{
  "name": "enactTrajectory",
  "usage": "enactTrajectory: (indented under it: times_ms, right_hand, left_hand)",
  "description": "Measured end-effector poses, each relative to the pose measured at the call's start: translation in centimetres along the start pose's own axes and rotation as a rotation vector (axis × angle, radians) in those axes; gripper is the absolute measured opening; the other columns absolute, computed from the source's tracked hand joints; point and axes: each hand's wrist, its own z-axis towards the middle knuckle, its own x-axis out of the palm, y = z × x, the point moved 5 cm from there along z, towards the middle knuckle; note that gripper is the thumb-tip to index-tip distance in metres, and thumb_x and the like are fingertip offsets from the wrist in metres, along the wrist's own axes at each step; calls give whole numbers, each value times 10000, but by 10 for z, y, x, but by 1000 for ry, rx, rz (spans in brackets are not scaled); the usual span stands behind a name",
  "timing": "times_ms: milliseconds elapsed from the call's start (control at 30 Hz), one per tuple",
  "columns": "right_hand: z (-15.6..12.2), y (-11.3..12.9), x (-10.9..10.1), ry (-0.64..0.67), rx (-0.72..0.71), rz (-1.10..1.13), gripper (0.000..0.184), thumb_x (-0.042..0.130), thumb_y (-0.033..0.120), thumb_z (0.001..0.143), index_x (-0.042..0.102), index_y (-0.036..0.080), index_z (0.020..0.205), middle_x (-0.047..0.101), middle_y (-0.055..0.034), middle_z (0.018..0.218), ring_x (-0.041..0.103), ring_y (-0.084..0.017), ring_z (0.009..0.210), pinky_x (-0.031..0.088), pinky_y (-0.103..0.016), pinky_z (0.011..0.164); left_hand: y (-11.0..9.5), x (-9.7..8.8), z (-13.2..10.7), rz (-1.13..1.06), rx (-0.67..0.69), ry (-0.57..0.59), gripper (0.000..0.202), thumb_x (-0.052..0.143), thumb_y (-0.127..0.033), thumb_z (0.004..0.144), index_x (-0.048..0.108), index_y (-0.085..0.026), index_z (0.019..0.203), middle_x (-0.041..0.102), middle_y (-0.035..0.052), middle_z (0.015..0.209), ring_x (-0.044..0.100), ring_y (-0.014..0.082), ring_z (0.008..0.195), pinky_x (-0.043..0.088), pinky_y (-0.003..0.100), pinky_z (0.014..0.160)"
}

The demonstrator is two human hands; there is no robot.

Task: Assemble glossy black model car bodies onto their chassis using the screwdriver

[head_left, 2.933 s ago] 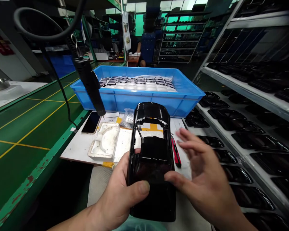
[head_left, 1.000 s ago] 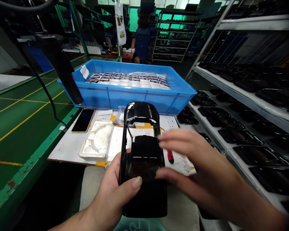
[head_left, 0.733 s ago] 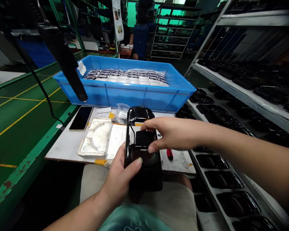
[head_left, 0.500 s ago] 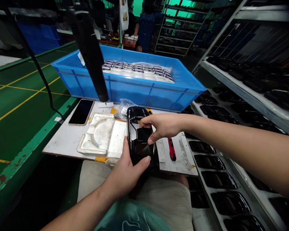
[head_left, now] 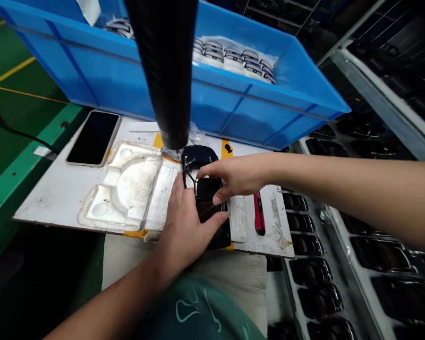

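Head cam had a glossy black model car body shell point(head_left: 206, 188) over the bench point(head_left: 53, 193) near its front edge, right of a white foam tray point(head_left: 136, 182). Left hand point(head_left: 188, 222) had hold of it, fingers along the left side, thumb across the top. Right hand point(head_left: 235, 174) was half curled over the roof; couldn't tell if it actually gripped. Red-and-black utility knife point(head_left: 259, 215) lay to the right.

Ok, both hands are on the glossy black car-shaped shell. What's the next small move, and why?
Probably press the glossy black car-shaped shell gently down: the left hand clasps its side, the right hand grips near its roof, and whether it sits firmly on the worn white slab is hidden.
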Motion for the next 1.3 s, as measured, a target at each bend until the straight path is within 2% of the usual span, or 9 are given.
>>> enactTrajectory:
  times_ms: [100,233,467,633,767,867,967,1100,1300]
  right_hand:
    - [1,2,3,50,72,-91,336,744,364,828,596,242,1103,667,-38,1015,605,-220,849,389,-300,658]
    - [-1,3,7,42,58,-52,230,678,245,855,547,221,1043,643,-46,1003,598,-203,832,414,-294,651]
    - [3,3,10,82,117,-33,198,644,152,822,509,224,948,627,-20,920,599,-195,799,430,-306,631]
    - [2,2,7,28,25,13,209,703,185,818,554,219,961,651,-13,934,587,-170,783,417,-287,634]
    - [-2,-4,5,20,-120,168,280,738,242,845,611,223,1094,690,-2,1043,626,-175,930,471,-272,762]
    - [0,-10,5,40,-163,183,319,729,234,848,614,234,1146,693,8,1090,633,-174,981,480,-269,812]
    - [3,-13,4,62,-140,111,326,741,261,832,611,254,1131,694,16,1075,640,-183,956,466,-276,764]
    - [3,-10,5,120,-134,39,282,709,241,834,578,243,1084,688,7,998,632,-166,827,419,-265,659]
    - [-1,-9,8,77,-27,-6,219,651,170,830,537,256,996,655,0,922,612,-167,765,381,-264,576]
  left_hand:
    - [0,1,-1,78,56,-26,510,644,-503,904,513,-111,1204,117,268,1682,127,356,1583,206,559,1273]
    - [-1,1,-4,112,118,-57,355,514,-453,1001,511,-126,1138,148,274,1674,164,354,1574,244,582,1257]
    - [-1,3,-2,90,143,-107,292,500,-428,1009,496,-153,1107,209,280,1650,203,370,1562,276,611,1234]
    - [1,2,-2,80,126,-98,297,541,-428,985,506,-148,1076,214,279,1650,221,382,1553,273,598,1236]
    - [0,0,0,70,115,-75,311,550,-433,977,529,-142,1084,211,269,1652,225,366,1555,279,575,1236]
    - [-1,-1,0,75,100,-67,356,568,-472,953,541,-141,1082,205,263,1655,215,372,1556,272,591,1231]
    - [-1,-1,1,76,62,-64,359,575,-494,939,553,-152,1046,203,248,1661,213,373,1555,275,606,1224]
    - [-3,-1,1,92,44,-84,289,564,-433,952,551,-163,1055,234,226,1653,243,347,1547,296,603,1216]
    - [-4,0,-2,99,45,-88,240,578,-399,952,516,-188,1047,221,200,1658,233,320,1556,280,553,1242]
